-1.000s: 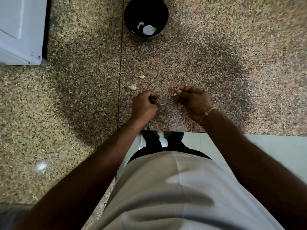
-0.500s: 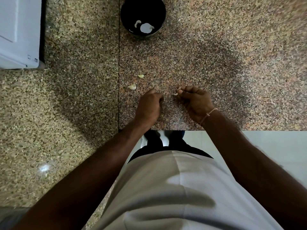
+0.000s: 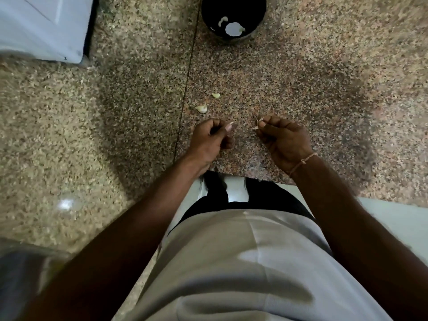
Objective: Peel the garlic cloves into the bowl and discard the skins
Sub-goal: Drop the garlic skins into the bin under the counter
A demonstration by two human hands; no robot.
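My left hand [image 3: 212, 140] is curled above the speckled granite counter [image 3: 289, 89], with a thin pale tip of garlic [image 3: 231, 123] showing at its fingertips. A short gap to the right, my right hand [image 3: 283, 140] pinches a small scrap of garlic skin [image 3: 257, 123] between thumb and finger. Two loose garlic cloves [image 3: 201, 108] [image 3: 215, 95] lie on the counter just beyond my left hand. At the far edge stands a dark bowl [image 3: 256, 12] holding pale peeled pieces [image 3: 232, 29].
A white appliance [image 3: 41, 26] sits at the far left corner of the counter. The counter's front edge [image 3: 284, 181] runs right under my wrists, with the pale floor below. A blurred shiny object [image 3: 20, 281] fills the lower left corner.
My hands were touching half a second ago and have now pulled apart sideways. The right hand has come away with a scrap of skin. The view has shifted slightly.
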